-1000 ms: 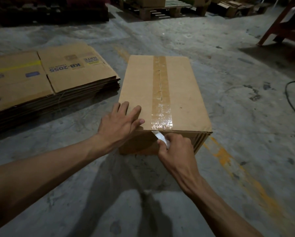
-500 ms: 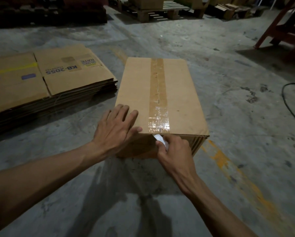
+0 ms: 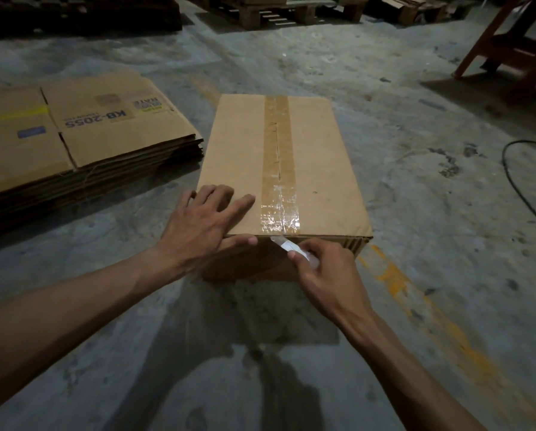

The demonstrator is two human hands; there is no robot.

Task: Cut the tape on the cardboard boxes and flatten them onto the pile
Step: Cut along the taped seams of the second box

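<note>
Looking down through the head view, the only one there is, a sealed cardboard box (image 3: pixel 284 169) stands on the concrete floor (image 3: pixel 431 213) directly in front of the person. A strip of brown tape (image 3: pixel 278 157) runs along the middle of its top, glossy and wrinkled at the near end. The left hand (image 3: pixel 203 227) lies flat on the near left part of the top, fingers straight and spread, thumb over the near edge, bracing the box and gripping nothing. The right hand (image 3: pixel 326 269) has its fingers curled tight around a small knife (image 3: pixel 287 245), whose pale blade tip meets the tape right at the near top edge of the box.

To the left, just beside the box but not touching it, sits the pile of flattened boxes (image 3: pixel 83 144), several layers high, printed sides up. At the far edge of the view are wooden pallets (image 3: pixel 279 10), a red stand (image 3: pixel 515 48) at the upper right, and a dark cable (image 3: pixel 518 181) curving over the floor to the right.

As a judgement, a good share of the work is done, given the height of the pile. This box is at the very start of its cut: the tape looks mostly whole apart from small nicks along the seam. Slicing the full strip, any tape underneath, collapsing the box and laying it on the pile all remain.
</note>
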